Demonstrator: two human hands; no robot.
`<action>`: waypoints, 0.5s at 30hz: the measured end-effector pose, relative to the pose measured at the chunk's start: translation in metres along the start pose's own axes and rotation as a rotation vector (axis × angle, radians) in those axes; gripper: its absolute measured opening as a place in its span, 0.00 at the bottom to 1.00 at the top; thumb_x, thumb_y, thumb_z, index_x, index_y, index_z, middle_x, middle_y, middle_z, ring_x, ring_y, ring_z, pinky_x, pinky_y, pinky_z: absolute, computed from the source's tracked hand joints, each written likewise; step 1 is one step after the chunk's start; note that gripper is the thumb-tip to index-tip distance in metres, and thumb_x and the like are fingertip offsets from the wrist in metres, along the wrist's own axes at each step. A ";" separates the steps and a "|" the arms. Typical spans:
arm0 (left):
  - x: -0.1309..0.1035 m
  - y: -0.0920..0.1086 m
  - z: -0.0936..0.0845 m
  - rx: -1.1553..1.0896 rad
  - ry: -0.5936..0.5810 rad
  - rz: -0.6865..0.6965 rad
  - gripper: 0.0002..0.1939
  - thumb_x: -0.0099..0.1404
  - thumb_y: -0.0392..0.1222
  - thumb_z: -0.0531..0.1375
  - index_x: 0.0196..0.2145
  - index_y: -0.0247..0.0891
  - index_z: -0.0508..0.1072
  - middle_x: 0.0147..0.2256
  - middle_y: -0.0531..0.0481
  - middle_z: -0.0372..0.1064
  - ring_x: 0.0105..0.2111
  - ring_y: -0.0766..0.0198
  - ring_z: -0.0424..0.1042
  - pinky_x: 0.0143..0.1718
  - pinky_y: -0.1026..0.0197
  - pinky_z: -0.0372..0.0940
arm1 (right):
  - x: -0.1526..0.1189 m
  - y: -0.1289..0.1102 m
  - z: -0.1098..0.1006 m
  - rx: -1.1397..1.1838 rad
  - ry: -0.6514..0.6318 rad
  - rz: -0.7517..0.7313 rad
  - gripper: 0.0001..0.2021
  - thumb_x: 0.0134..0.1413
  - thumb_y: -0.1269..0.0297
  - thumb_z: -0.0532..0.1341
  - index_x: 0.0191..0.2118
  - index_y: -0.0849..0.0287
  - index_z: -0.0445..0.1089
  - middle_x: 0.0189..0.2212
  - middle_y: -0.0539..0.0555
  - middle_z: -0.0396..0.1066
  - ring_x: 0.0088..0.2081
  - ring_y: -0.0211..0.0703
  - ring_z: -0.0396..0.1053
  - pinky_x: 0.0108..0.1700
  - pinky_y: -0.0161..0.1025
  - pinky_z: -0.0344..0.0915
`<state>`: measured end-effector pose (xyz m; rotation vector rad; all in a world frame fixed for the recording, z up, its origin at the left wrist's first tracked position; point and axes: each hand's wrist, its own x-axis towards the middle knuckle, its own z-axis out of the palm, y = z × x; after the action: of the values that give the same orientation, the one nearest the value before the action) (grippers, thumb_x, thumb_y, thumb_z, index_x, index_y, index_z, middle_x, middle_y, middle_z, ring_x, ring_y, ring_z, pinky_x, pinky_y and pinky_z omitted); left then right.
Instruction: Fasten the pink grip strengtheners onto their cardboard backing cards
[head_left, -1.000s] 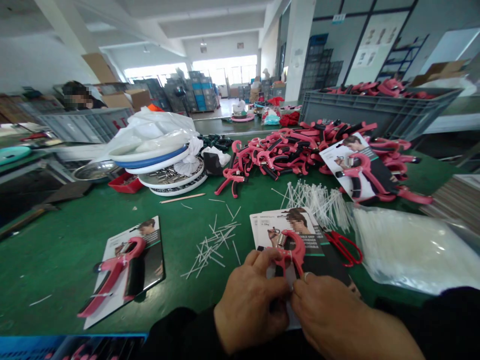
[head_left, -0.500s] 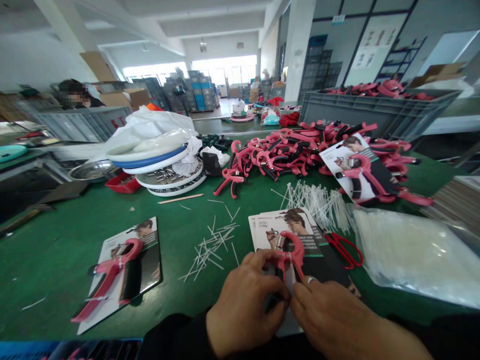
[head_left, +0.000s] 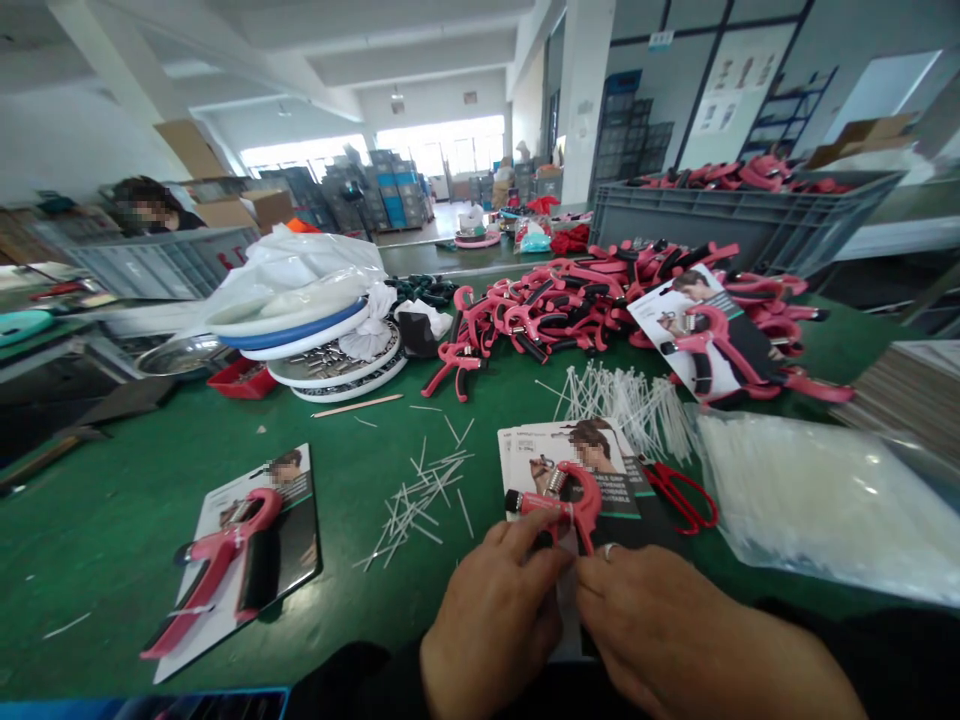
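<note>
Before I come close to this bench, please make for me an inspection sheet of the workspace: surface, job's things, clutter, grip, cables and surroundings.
Surface: green tabletop, partly covered.
Job's things: pink hand exerciser on printed cards; carded exerciser at left; white ties in a loose bunch; red scissors near the cards.
Clutter: scattered white strips, wooden stick, heap of pink exercisers, stacked trays.
Grip: left hand and right hand at the exerciser's lower part; what they pinch is hidden.
Cables: nothing seen.
Surroundings: large grey crate behind the heap; another person at far left.
</note>
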<state>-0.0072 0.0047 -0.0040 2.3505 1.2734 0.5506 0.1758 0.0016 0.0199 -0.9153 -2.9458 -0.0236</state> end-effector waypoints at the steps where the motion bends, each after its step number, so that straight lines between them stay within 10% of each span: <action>1: -0.003 -0.004 0.002 -0.026 0.021 0.017 0.22 0.56 0.28 0.55 0.48 0.43 0.68 0.56 0.47 0.59 0.52 0.56 0.63 0.52 0.52 0.63 | -0.003 0.009 -0.001 0.092 0.001 0.041 0.05 0.50 0.69 0.54 0.32 0.58 0.67 0.28 0.53 0.70 0.28 0.42 0.67 0.27 0.37 0.58; 7: -0.027 -0.022 0.018 -0.125 0.271 -0.115 0.22 0.62 0.41 0.57 0.54 0.43 0.62 0.57 0.42 0.54 0.56 0.54 0.58 0.54 0.49 0.59 | -0.029 0.086 0.018 -0.027 -0.046 0.704 0.14 0.59 0.61 0.47 0.34 0.62 0.66 0.30 0.60 0.69 0.33 0.49 0.69 0.34 0.42 0.60; 15: -0.038 -0.022 0.023 -0.264 0.362 -0.192 0.13 0.66 0.39 0.52 0.47 0.41 0.68 0.46 0.43 0.67 0.47 0.58 0.67 0.48 0.54 0.65 | -0.037 0.115 0.036 -0.041 -0.151 0.744 0.13 0.56 0.63 0.48 0.36 0.64 0.67 0.28 0.63 0.72 0.30 0.52 0.70 0.31 0.41 0.59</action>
<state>-0.0297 -0.0203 -0.0407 1.9441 1.4576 1.0455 0.2697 0.0762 -0.0184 -2.0189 -2.5281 0.0195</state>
